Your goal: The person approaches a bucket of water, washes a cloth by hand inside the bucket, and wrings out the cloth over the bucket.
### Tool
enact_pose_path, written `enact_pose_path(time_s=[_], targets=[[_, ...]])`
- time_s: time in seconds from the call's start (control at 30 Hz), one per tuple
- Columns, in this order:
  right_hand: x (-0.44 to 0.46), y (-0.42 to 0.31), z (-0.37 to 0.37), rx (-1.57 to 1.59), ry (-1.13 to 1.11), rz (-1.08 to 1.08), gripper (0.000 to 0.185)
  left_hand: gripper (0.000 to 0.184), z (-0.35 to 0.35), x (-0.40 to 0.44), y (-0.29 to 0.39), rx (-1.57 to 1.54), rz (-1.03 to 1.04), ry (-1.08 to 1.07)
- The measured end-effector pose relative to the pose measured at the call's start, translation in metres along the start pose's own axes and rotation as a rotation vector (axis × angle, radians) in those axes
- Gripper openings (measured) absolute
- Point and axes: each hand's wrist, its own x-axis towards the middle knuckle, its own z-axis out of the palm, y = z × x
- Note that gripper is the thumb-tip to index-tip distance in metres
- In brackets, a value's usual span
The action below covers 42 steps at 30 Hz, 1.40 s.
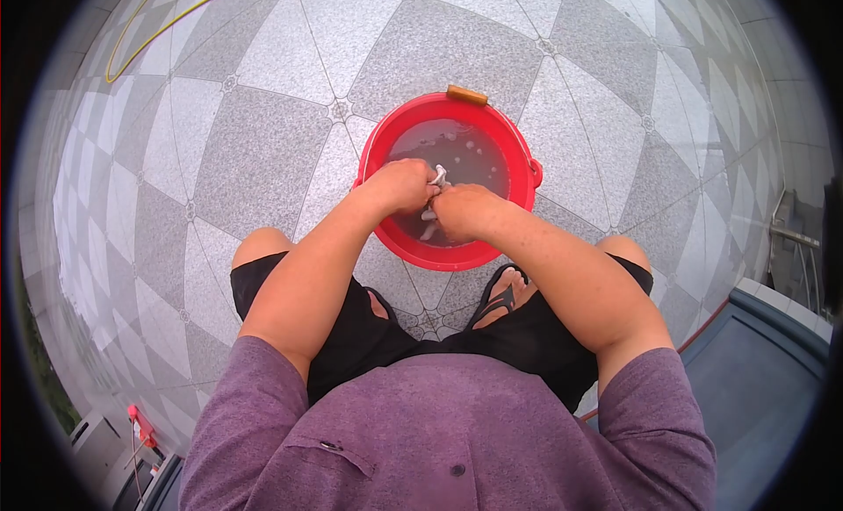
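Note:
A red bucket (450,258) stands on the tiled floor in front of my feet, holding cloudy grey water (457,147) with some suds. Over the water, my left hand (407,184) is closed on a whitish wet cloth (429,231). Close beside it, almost touching, my right hand (465,212) is closed on the same cloth. A twisted bit of the cloth sticks up between the hands, and its lower end hangs toward the water. My fingertips are mostly hidden.
The bucket's wire handle has an orange-brown grip (467,95) resting on the far rim. A yellow hose (167,24) lies on the grey-and-white tiles at upper left. Blue-grey panel (755,379) at lower right; a red object (140,425) at lower left. My sandalled feet (502,296) are near the bucket.

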Motion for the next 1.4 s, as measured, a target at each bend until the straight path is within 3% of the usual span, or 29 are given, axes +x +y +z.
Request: enact_pose_path(time_s=[1.4], targets=[[0.0046,0.0043,0.0054,0.002,0.013,0.016,0.027,0.026,-0.0018,-0.0004,0.003,-0.003,-0.005,0.002]])
